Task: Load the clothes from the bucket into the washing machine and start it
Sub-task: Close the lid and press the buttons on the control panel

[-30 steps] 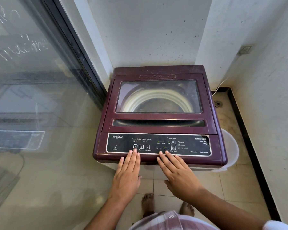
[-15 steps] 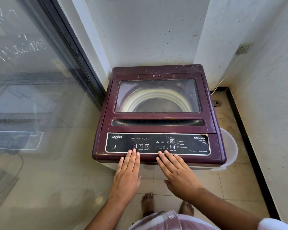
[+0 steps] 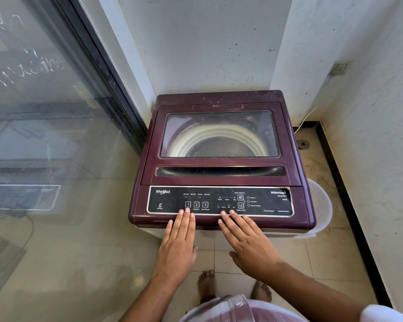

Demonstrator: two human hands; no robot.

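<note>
A maroon top-load washing machine (image 3: 219,180) stands in a corner with its glass lid (image 3: 219,134) down. Through the lid I see the pale drum rim; no clothes can be made out. Green lights glow on the black control panel (image 3: 219,202). My left hand (image 3: 179,240) lies flat, fingertips on the panel's front edge just below button 1. My right hand (image 3: 244,240) lies flat beside it, fingertips under the water-level lights. Both hands hold nothing. A white bucket (image 3: 321,205) stands on the floor to the machine's right, half hidden by it.
A glass sliding door (image 3: 44,135) runs along the left. White walls close the back and right, with a wall socket (image 3: 339,69) and a white cable (image 3: 306,119). A floor drain (image 3: 302,143) lies behind the bucket. My bare feet (image 3: 207,284) stand on tiles.
</note>
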